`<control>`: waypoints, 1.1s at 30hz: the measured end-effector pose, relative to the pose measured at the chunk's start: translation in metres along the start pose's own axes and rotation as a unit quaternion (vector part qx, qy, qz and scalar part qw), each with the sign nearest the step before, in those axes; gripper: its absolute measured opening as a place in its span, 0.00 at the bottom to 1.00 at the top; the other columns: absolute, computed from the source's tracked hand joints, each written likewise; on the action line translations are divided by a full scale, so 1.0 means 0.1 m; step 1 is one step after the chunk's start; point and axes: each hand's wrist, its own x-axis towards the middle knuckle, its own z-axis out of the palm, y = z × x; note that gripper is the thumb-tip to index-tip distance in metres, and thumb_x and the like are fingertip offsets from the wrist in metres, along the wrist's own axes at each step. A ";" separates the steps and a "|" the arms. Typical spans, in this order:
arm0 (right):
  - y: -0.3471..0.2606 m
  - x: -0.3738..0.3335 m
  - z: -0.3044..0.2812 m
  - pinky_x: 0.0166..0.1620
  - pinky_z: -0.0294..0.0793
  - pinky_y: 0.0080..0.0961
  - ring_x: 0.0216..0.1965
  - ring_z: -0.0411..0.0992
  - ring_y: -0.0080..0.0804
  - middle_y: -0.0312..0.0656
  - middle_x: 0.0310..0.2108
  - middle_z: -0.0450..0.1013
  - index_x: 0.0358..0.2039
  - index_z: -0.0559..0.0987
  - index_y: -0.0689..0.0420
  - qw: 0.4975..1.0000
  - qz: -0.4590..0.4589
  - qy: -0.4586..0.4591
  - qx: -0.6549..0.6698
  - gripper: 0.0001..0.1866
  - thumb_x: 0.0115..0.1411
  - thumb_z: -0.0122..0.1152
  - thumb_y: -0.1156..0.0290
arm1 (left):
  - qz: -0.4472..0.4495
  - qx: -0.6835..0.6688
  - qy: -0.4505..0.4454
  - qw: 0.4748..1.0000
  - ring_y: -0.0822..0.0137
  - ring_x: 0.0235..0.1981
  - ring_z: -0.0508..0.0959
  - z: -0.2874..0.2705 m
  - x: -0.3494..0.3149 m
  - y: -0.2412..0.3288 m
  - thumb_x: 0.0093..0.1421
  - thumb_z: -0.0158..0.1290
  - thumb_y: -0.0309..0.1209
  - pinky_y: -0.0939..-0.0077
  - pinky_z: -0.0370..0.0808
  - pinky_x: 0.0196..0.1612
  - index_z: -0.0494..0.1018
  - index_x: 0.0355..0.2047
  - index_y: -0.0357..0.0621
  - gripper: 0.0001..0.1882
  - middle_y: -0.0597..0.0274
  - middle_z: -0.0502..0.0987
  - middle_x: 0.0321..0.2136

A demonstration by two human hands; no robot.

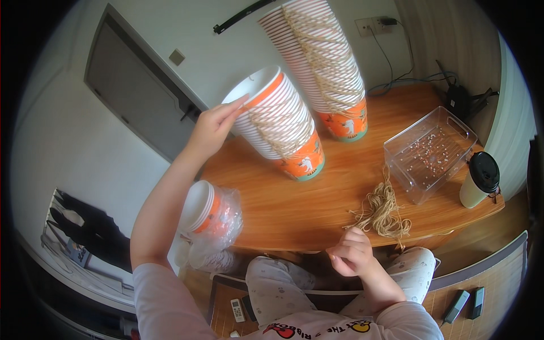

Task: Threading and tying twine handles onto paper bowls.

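A shorter stack of orange and white paper cups (277,122) stands on the table, leaning in the view, with beige twine wound around its rims. At its open top, my left hand (211,127) pinches the rim of the uppermost cup. My right hand (352,253) is curled closed above my lap at the table's front edge. Just beyond its fingertips lies a loose bundle of twine (382,212). Whether a strand is between those fingers, I cannot make out. Behind the shorter stack rises a taller stack of paper cups (326,62), also crisscrossed with twine.
On the right are a clear plastic bin (430,153) with small beads and a lidded cup (480,180). More cups in plastic wrap (212,212) sit at the left table edge. A black device with cables (458,99) occupies the far right corner.
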 end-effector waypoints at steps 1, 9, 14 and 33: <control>0.00 -0.01 0.00 0.26 0.61 0.28 0.20 0.67 0.30 0.33 0.19 0.73 0.33 0.80 0.55 1.000 0.001 -0.002 -0.002 0.09 0.49 0.66 0.77 | 0.000 0.000 0.000 1.000 0.67 0.42 0.78 0.01 -0.01 0.00 0.68 0.51 0.28 0.75 0.73 0.46 0.73 0.59 0.50 0.19 0.52 0.80 0.43; 0.01 0.01 -0.01 0.26 0.61 0.28 0.20 0.68 0.30 0.33 0.20 0.73 0.33 0.80 0.54 1.000 0.002 0.002 0.001 0.09 0.49 0.66 0.77 | 0.071 0.083 0.004 0.994 0.61 0.40 0.78 0.06 -0.05 0.09 0.63 0.57 0.30 0.71 0.75 0.43 0.68 0.63 0.54 0.28 0.55 0.80 0.42; -0.01 0.01 -0.01 0.26 0.61 0.28 0.20 0.68 0.30 0.33 0.20 0.73 0.33 0.80 0.54 1.000 0.004 -0.003 -0.002 0.09 0.49 0.66 0.77 | 0.109 0.134 0.029 0.985 0.57 0.43 0.80 0.16 -0.12 0.06 0.61 0.58 0.28 0.70 0.74 0.49 0.65 0.66 0.49 0.32 0.50 0.79 0.46; -0.15 0.14 -0.29 0.30 0.62 0.32 0.22 0.67 0.37 0.38 0.20 0.72 0.28 0.78 0.57 0.990 0.126 0.036 -0.042 0.04 0.50 0.63 0.77 | -0.318 0.261 -0.128 0.902 0.52 0.57 0.72 -0.35 -2.33 0.25 0.63 0.54 0.40 0.43 0.50 0.69 0.78 0.44 0.48 0.14 0.53 0.76 0.52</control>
